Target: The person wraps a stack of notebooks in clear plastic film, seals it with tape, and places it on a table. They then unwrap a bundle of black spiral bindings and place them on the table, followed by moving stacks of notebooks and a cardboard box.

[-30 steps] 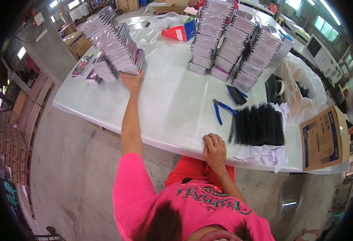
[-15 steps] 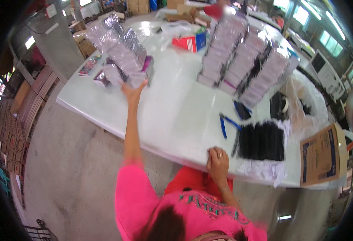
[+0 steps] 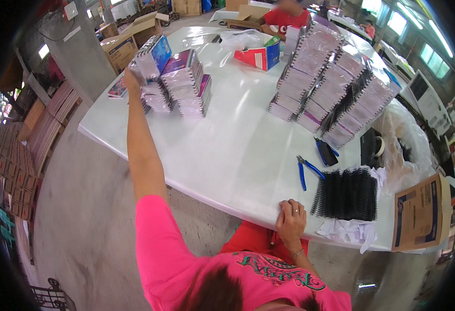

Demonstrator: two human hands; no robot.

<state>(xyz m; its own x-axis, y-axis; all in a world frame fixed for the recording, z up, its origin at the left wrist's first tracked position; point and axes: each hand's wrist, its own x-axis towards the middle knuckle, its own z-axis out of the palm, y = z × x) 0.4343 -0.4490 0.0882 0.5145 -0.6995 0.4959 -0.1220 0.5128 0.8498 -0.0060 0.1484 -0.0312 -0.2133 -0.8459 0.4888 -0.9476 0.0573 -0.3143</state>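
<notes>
My left arm reaches to the far left of the table, where my left hand (image 3: pixel 131 79) is against the left side of a bundle of spiral-bound notebooks (image 3: pixel 157 56) with a blue cover. That bundle tops a pile; the fingers are mostly hidden. Beside it stands another stack of spiral-bound notebooks (image 3: pixel 182 78) with purple covers. My right hand (image 3: pixel 292 222) rests on the near table edge, its fingers curled and nothing visible in them. Blue-handled pliers (image 3: pixel 308 171) and a pile of black spiral binding coils (image 3: pixel 347 194) lie right of it.
Tall rows of plastic-wrapped spiral notebooks (image 3: pixel 323 78) fill the right of the white table (image 3: pixel 227 135). Another blue-handled cutter (image 3: pixel 326 152), a cardboard box (image 3: pixel 419 212) and clear plastic (image 3: pixel 401 140) lie nearby. A red and blue carton (image 3: pixel 258 56) stands at the back, before a person in red (image 3: pixel 289 18).
My left hand has moved up and left, from the near end of the notebook stacks to the left side of the top bundle. My right hand stays on the table edge.
</notes>
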